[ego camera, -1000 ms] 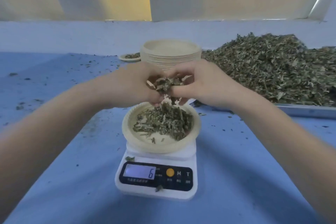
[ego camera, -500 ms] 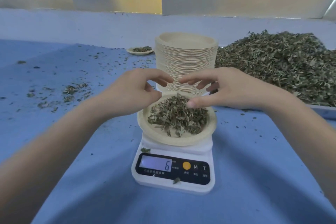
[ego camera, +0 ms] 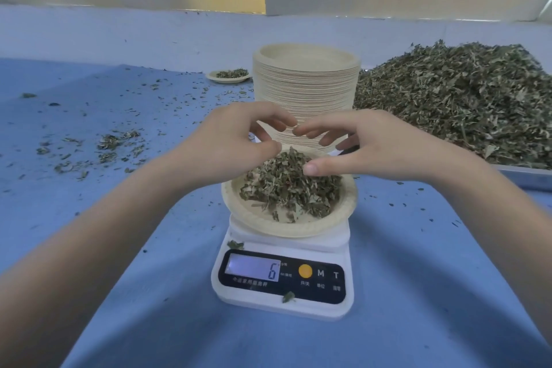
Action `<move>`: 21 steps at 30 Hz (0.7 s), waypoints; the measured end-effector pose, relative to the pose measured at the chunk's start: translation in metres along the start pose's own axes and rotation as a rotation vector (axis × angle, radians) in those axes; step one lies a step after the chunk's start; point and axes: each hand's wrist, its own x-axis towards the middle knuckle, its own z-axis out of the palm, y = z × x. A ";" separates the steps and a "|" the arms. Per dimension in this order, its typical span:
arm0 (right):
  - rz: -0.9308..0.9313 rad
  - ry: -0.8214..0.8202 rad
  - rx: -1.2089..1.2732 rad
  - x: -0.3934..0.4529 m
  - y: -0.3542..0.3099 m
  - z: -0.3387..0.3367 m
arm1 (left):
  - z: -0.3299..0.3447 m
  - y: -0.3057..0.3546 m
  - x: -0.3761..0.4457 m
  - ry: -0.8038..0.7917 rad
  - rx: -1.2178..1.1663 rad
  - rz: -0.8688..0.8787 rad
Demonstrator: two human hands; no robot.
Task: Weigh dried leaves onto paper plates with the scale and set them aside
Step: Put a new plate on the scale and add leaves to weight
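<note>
White digital scale [ego camera: 283,281] sits at centre on the blue table [ego camera: 418,293], display reads 6. A paper plate [ego camera: 343,215] sits on its platform, loaded with a mound of dried leaves [ego camera: 286,188]. Two stray leaf bits lie on the scale's front panel.

Left hand [ego camera: 227,149] hovers over the plate's 10 o'clock edge, fingers loosely curled, nothing held. Right hand [ego camera: 379,149] hovers at 1 o'clock, fingers extended and relaxed, thumb tip just above the leaf mound; can't tell if it touches. Index fingertips of both hands nearly meet above the plate.

Tall stack of empty paper plates [ego camera: 306,84] directly behind the scale at 12 o'clock. Bulk leaf pile [ego camera: 466,98] on a metal tray [ego camera: 525,176] at 2 o'clock. One filled plate [ego camera: 228,75] set aside at 11 o'clock, far back. Loose leaf crumbs [ego camera: 113,143] scattered at 9–10 o'clock.
</note>
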 end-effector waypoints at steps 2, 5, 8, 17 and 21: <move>0.000 -0.003 0.002 -0.001 0.002 0.000 | 0.003 0.001 0.002 0.006 0.015 0.012; -0.005 0.003 0.011 -0.002 0.005 0.002 | 0.006 0.001 0.005 0.009 0.021 0.019; -0.010 0.009 0.014 -0.004 0.007 0.001 | 0.008 0.003 0.008 0.006 0.038 0.027; 0.010 0.020 0.038 -0.010 0.013 -0.001 | 0.018 0.013 0.014 0.012 0.046 0.071; 0.023 0.025 0.036 -0.010 0.013 -0.001 | 0.022 0.018 0.017 0.014 0.033 0.093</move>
